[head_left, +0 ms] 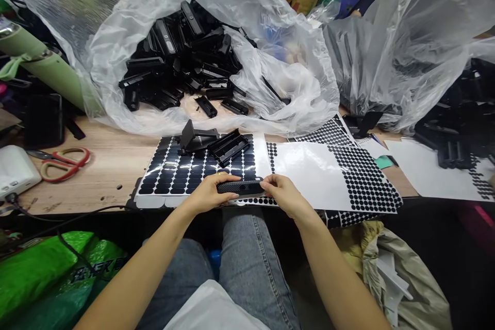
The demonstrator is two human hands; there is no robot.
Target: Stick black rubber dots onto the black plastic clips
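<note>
A long black plastic housing (243,186) with a textured face lies level between my hands, over the table's front edge. My left hand (210,192) grips its left end, thumb below and fingers above. At the right end, the fingertips of my right hand (281,190) pinch the corner; whether a small sticker is between them I cannot make out. Beneath and behind the housing is a sheet of black oblong stickers (166,167). On that sheet rest an open black plastic shell (229,147) and a black stand-like part (195,137). To the right lies a sheet of round black dots (367,180).
A large clear plastic bag (112,46) full of black housings (181,51) stands open behind. Red-handled scissors (65,162), a white power box (15,172) and a dark phone (44,120) lie left. Another bag (402,51) with black parts stands right.
</note>
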